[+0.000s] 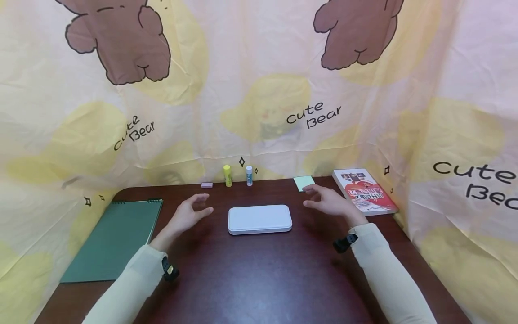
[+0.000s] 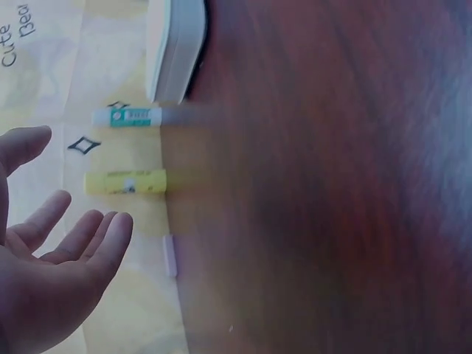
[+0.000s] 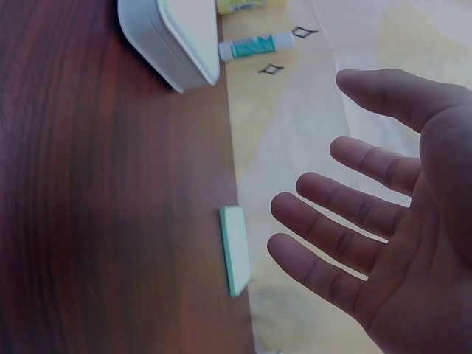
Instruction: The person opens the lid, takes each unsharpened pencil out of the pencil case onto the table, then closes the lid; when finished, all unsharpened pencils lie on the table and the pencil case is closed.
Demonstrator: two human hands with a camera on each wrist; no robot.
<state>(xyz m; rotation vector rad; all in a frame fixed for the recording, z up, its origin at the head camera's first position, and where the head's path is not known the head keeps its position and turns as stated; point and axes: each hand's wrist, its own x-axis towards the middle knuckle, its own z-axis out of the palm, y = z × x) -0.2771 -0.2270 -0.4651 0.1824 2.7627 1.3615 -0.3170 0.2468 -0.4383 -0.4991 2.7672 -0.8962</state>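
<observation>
Both forearms, in pale cream sleeves, reach forward over the dark wooden table (image 1: pixel 259 279), and each hand hovers with its palm turned inward toward a white, rounded, flat case (image 1: pixel 260 219) lying closed between them. The left hand (image 1: pixel 189 215) is spread loosely, fingers slightly bent and apart, holding nothing; the case's near end sits just beside its fingertips, not touching. The right hand (image 1: pixel 329 201) mirrors it on the other side, fingers relaxed and fanned, thumb lifted, also gripping nothing, with a small gap between it and the case. The lid of the case is down, so what it holds cannot be seen. Beyond the left hand's fingertips, at the table's far edge, a yellow glue stick (image 1: pixel 228 175) and a white glue stick with a blue-green label (image 1: pixel 249 176) stand upright side by side, and a small pink eraser (image 1: pixel 207 185) lies a little to their outer side. Just past the right hand's fingers lies a pale green pad of sticky notes (image 1: pixel 304 182), and outward from that hand rests a book with a red and white cover (image 1: pixel 365 191). Well out from the left wrist, a green spiral notebook (image 1: pixel 113 238) lies closed. A cloth printed with bears hangs behind.
</observation>
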